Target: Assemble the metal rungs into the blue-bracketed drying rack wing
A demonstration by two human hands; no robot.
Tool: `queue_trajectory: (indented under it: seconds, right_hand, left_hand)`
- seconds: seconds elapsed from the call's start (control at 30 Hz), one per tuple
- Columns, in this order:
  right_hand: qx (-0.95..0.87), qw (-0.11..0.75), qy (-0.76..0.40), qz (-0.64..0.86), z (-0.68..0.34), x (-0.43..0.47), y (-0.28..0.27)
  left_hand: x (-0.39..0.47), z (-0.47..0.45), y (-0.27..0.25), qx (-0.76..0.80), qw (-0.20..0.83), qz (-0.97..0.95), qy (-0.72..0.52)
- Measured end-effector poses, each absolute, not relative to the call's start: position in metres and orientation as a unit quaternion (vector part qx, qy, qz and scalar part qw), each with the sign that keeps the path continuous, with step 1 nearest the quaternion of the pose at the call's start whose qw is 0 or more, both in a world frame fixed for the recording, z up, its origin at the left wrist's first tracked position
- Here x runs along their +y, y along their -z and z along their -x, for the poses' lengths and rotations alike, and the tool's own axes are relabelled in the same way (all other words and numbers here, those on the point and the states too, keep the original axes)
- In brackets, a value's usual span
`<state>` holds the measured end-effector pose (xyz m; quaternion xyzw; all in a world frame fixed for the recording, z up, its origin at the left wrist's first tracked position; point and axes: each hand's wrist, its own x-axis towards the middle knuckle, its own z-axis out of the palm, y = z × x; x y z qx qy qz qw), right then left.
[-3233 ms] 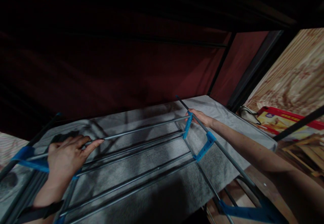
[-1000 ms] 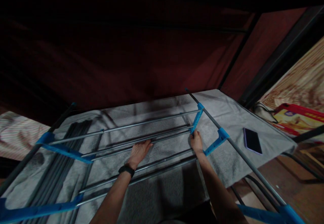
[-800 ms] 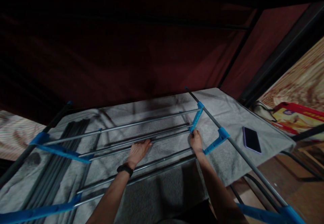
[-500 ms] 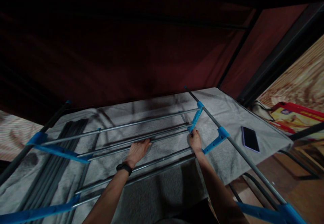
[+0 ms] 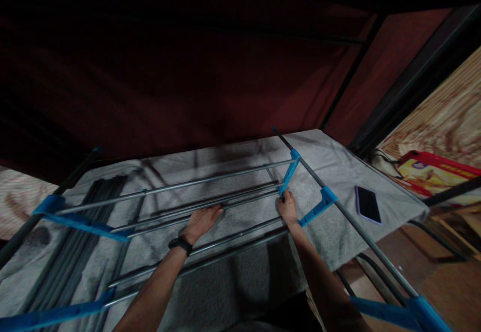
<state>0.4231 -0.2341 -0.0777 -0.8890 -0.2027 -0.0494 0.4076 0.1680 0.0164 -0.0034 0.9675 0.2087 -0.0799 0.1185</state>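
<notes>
A rack frame of grey metal tubes and blue plastic connectors lies across the cloth-covered table. My left hand (image 5: 203,221), a dark band on its wrist, is closed around one of the middle tubes (image 5: 248,202), its fingertips partly hidden. Farther right, my right hand (image 5: 287,208) grips the end of that tube, right below a blue connector (image 5: 288,176); the fingers cover the joint. A second blue connector (image 5: 318,207) sits just right of this wrist. At the frame's left side, the tubes meet another blue connector (image 5: 86,223).
Several loose grey tubes (image 5: 71,242) lie bundled at the left. A phone (image 5: 368,204) rests near the right edge of the grey cloth (image 5: 338,172). Beyond that edge is a red and yellow box (image 5: 432,169). Dark red fabric (image 5: 210,86) hangs behind the table.
The view has shifted very slightly, so everything sits a little farther left. Both hands keep their places on the tube.
</notes>
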Motion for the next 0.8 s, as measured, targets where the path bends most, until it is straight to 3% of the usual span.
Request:
queue_trajectory:
  seconds: [0.8]
  right_hand:
    - [-0.191,0.424,0.042,0.884,-0.415,-0.233,0.065]
  left_hand:
    - [0.036,-0.179,0.013,0.233,0.228,-0.941,0.094]
